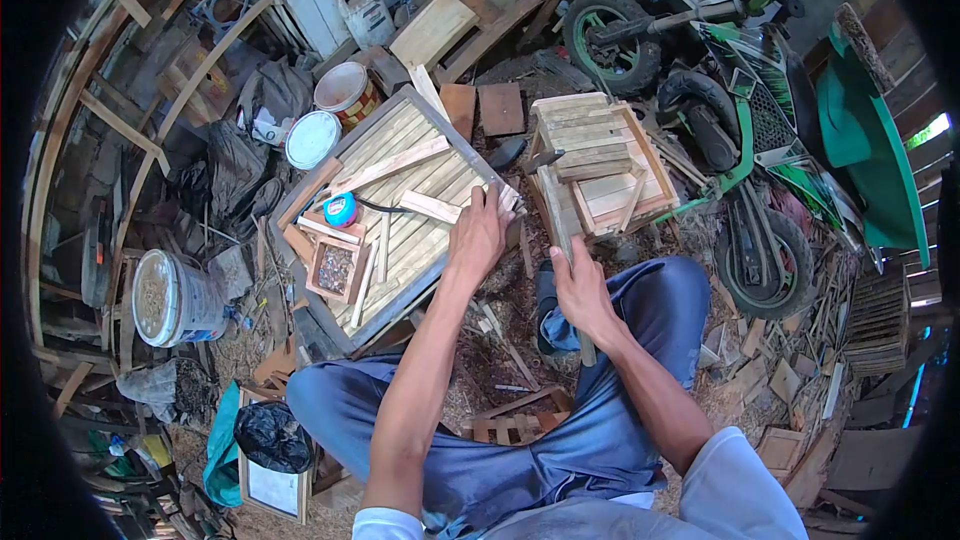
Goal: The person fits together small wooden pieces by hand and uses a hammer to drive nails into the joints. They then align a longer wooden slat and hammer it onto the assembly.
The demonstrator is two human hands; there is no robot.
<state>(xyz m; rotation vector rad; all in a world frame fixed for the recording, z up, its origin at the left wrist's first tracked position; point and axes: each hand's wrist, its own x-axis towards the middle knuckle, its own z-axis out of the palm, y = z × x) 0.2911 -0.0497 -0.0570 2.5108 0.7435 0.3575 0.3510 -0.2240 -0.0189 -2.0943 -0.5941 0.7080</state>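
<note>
Head view: the right hand is closed around the handle of a hammer, which is just beyond the right corner of the slatted table. The left hand is at this corner; I cannot tell if its fingers pinch something. Near the left edge lie a tape measure and a small box.

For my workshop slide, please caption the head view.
Left hand at the corner of a slatted board, right hand holding a hammer.
</note>
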